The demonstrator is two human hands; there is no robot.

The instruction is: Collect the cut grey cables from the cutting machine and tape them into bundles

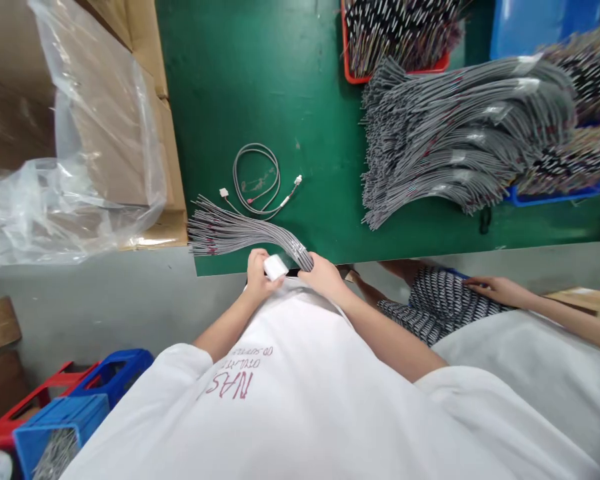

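Observation:
At the front edge of the green table (325, 153), my right hand (323, 275) is wrapped round the right end of a bundle of grey cables (250, 232). The loose ends of that bundle fan out to the left on the table. Just left of it, my left hand (261, 275) grips a small white block-like object (275, 267) between thumb and fingers. Behind the bundle lies a single coiled grey cable (279, 175) with white connectors on its ends.
Several grey cable bundles (440, 133) are stacked at the right. Behind them stand a red tray (347, 53) and a blue bin (525, 30). A cardboard box (173, 160) with plastic film (100, 127) is at the left. Another person's hand (490, 288) is at the right.

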